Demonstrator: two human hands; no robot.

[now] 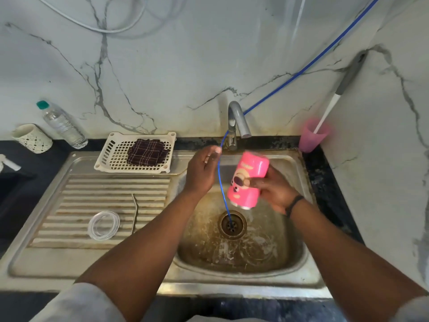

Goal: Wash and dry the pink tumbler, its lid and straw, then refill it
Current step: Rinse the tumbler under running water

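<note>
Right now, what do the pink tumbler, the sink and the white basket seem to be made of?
The pink tumbler with a cartoon print, gripped by the right hand, looks like glossy plastic, though coated metal is possible. The grey sink basin appears to be stainless steel: dull sheen, brown staining. The white perforated basket seems moulded plastic, matte, with a regular grid of holes.

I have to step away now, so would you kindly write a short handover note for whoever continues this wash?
Right hand grips the pink tumbler, tilted over the sink basin. Left hand is open, reaching toward the tap; no water visibly running.
Clear lid and straw lie on the drainboard. Folded cloth sits in the white basket.
Done: tumbler taken apart.
Left: as far as shown, wash and dry all three, then refill.
</note>
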